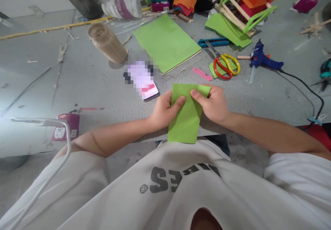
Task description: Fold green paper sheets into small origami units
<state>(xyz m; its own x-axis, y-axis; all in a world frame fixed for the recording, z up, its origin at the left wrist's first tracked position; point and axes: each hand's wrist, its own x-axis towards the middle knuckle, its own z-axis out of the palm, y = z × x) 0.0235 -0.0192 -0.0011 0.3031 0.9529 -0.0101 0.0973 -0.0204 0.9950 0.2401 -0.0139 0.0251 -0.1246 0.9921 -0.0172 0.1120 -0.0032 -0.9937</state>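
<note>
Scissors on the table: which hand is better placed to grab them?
Probably the right hand: the scissors lie just beyond it, while the left hand is farther off, near the phone. Both hands hold the green paper.

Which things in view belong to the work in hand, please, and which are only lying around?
Belongs, it seems:
green sheet, between left hand and right hand
larger green paper
scissors, perhaps
glue gun, perhaps

Probably just lying about:
phone
brown container
white bottle
</note>
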